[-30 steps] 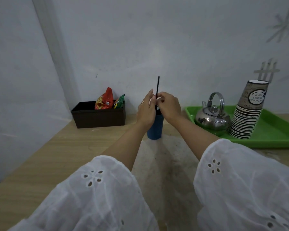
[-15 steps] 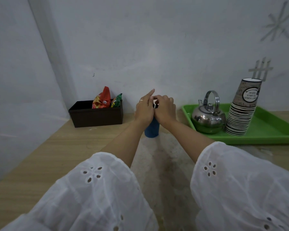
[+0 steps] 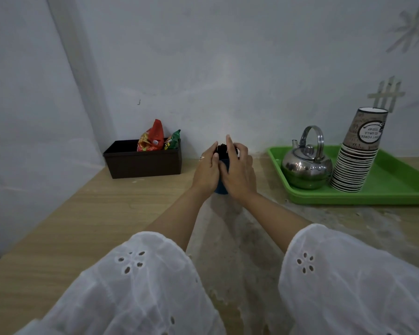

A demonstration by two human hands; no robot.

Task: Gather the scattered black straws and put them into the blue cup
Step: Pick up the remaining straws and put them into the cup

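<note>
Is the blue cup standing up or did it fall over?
Standing up. The blue cup sits base-down on the table between the left hand and right hand, with black straws poking out its top.

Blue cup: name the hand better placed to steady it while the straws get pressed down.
Left. The left hand already wraps the blue cup, while the right hand has its fingers up by the black straws.

This looks like a small tea or drinks corner. At the right of the frame a green tray (image 3: 397, 187) holds a steel kettle (image 3: 306, 168) and a stack of paper cups (image 3: 359, 155). At left centre a dark box (image 3: 143, 163) with snack packets (image 3: 153, 139) stands on the wooden counter (image 3: 82, 226) against a plain painted wall (image 3: 228, 56).
</note>
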